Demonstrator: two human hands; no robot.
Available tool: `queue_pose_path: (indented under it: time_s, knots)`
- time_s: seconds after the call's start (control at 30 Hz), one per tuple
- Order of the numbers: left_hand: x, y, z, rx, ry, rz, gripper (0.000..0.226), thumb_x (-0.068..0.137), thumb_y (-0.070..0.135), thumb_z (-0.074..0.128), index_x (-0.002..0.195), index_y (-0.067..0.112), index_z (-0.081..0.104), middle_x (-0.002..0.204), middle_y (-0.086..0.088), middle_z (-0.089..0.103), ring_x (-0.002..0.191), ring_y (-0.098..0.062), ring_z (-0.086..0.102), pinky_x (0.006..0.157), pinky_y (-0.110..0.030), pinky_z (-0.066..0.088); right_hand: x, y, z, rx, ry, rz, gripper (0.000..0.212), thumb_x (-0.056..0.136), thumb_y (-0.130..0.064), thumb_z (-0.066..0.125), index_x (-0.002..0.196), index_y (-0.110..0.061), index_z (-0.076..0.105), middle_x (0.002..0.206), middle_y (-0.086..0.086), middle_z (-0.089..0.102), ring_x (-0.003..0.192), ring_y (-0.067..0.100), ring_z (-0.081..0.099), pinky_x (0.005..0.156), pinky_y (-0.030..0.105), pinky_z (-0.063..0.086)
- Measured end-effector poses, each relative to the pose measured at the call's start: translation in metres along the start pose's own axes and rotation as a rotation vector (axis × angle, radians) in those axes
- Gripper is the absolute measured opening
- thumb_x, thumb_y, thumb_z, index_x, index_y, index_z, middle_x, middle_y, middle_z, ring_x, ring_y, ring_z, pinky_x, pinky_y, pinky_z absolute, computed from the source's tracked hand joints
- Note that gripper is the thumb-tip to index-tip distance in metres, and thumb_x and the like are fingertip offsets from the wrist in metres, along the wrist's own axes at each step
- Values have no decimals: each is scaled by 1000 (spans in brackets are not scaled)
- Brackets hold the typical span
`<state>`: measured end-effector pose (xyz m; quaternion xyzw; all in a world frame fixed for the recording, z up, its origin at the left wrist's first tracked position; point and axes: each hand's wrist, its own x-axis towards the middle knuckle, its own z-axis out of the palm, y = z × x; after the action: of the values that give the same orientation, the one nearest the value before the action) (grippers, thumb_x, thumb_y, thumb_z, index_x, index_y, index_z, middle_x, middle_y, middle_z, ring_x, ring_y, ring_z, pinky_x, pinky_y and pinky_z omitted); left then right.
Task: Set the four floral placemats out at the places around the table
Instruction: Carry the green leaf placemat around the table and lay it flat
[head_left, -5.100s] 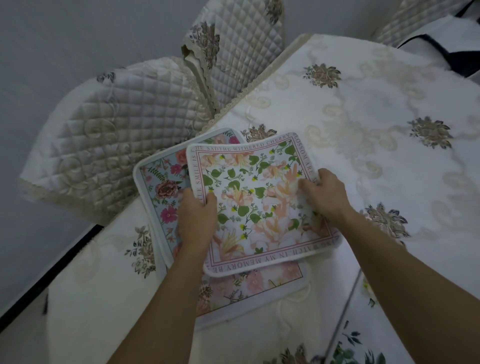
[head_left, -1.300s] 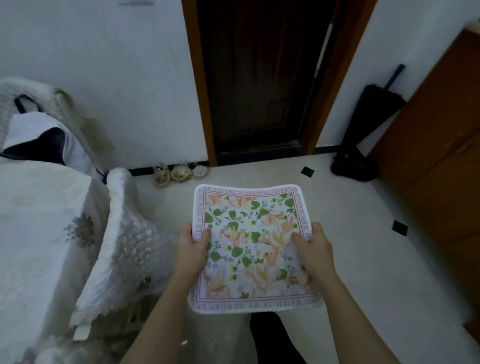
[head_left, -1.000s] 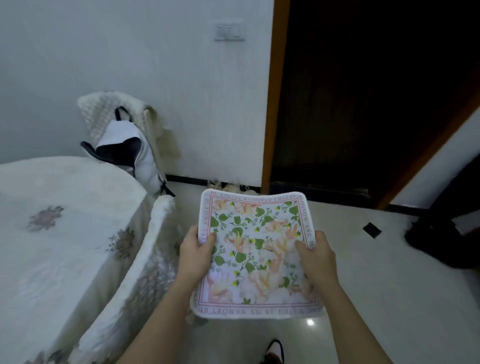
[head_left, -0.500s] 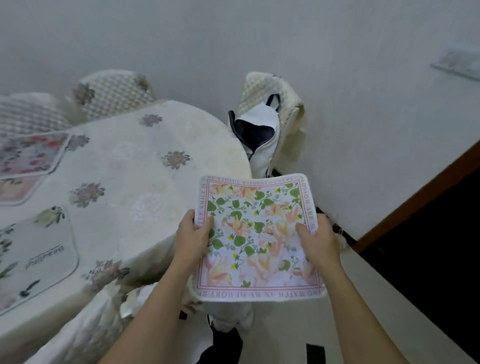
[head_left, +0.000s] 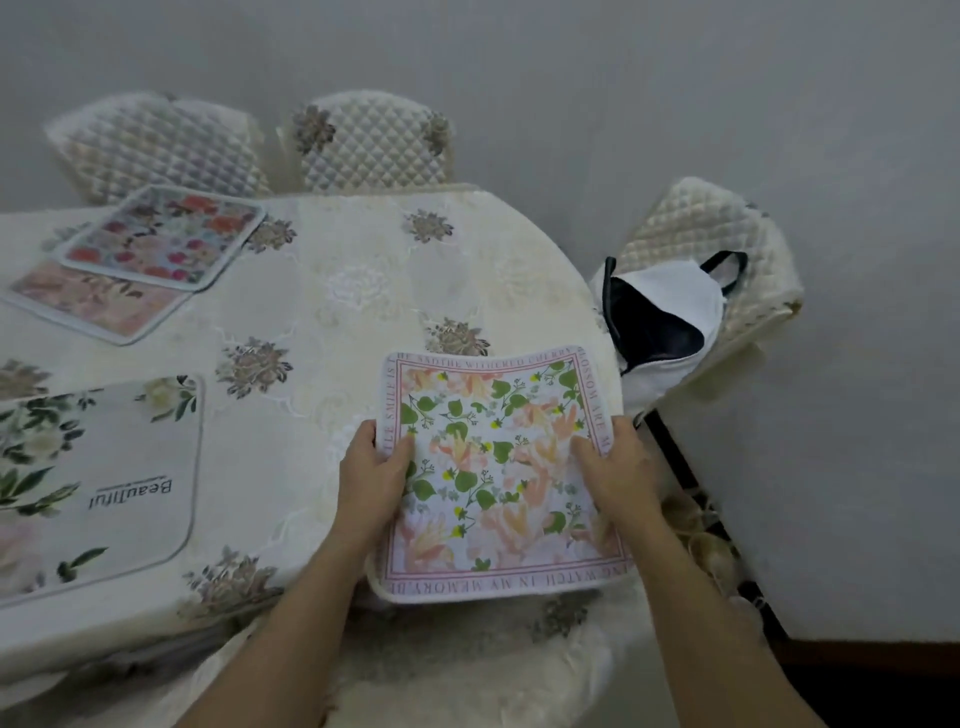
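Fingers of the left hand (head_left: 371, 480) and right hand (head_left: 615, 475) are clamped on opposite sides of a square pink-bordered placemat with green leaves (head_left: 496, 470), held over the right edge of the cream-clothed counter (head_left: 358, 291).

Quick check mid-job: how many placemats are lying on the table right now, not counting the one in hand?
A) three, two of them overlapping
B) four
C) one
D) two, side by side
A: a white placemat printed "Beautiful" lies at the near left, and farther back a bright rose placemat overlaps a pale pink placemat; the left hand and right hand hold the peach-and-green placemat.
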<state>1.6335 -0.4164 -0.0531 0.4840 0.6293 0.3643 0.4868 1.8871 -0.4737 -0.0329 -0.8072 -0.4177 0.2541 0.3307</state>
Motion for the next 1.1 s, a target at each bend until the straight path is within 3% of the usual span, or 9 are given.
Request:
queue_pose_path:
  time_s: [0.07, 0.5, 0.8, 0.93, 1.1]
  knots:
    - [17, -6, -2, 26, 30, -10, 3, 97, 19, 59, 99, 19, 57, 95, 3, 69, 84, -13, 70, 64, -27, 54, 24, -3, 19, -2, -46, -11, 15, 95, -28, 59, 100, -17, 50, 83, -10, 57, 73, 16, 58, 58, 30, 44]
    - [127, -68, -3, 101, 252, -113, 15, 97, 23, 60, 111, 17, 60, 98, 6, 68, 85, -5, 65, 66, -23, 50, 141, 1, 145, -36, -248, -32, 21, 93, -32, 59, 103, -15, 51, 82, -1, 61, 69, 19, 61, 57, 36, 52]
    - [142, -85, -18, 238, 261, -154, 11, 95, 25, 61, 105, 21, 57, 89, 18, 62, 77, 5, 59, 61, -14, 42, 149, 9, 176, -63, -266, -17, 24, 91, -28, 60, 106, -17, 46, 80, -8, 55, 69, 10, 57, 51, 26, 41]
    - [144, -91, -22, 288, 282, -209, 12, 92, 24, 64, 101, 19, 60, 86, 15, 63, 73, 4, 57, 57, -11, 39, 151, 11, 176, -84, -293, -17, 32, 91, -28, 60, 117, -14, 47, 83, -8, 56, 73, 17, 60, 53, 27, 42]
    - [147, -93, -22, 380, 299, -200, 18, 90, 26, 66, 102, 13, 64, 87, 7, 64, 71, 4, 55, 58, -14, 40, 148, 13, 172, -104, -308, -19, 53, 90, -27, 61, 137, -17, 39, 96, -1, 62, 80, 24, 62, 68, 35, 52]
